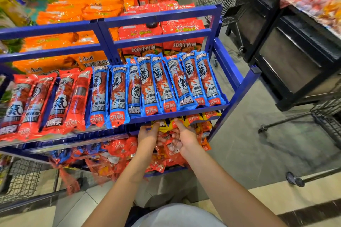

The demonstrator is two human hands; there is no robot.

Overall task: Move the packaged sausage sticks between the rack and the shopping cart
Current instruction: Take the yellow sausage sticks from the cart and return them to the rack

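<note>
Mostly hidden under the top shelf lip of the blue rack (166,16): yellow sausage-stick packs (193,119), visible only at the ends. Too blurred to read: the lower tiers. Both arms stretched forward and low. Left hand (147,134) pinching one yellow end, thumb on top. Right hand (184,138) gripping the neighbouring end, fingers curled beneath. Above, blue packs (162,83) and red packs (55,101) in a sloping row. Grey tiled floor (249,143). Wire shopping cart (20,177) at lower left, cut off.

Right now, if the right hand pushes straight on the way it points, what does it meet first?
The right hand points up under the blue rack tray; first in line are the yellow sausage packs on the lower shelf. Its thumb seems on one, though depth is unclear.
</note>
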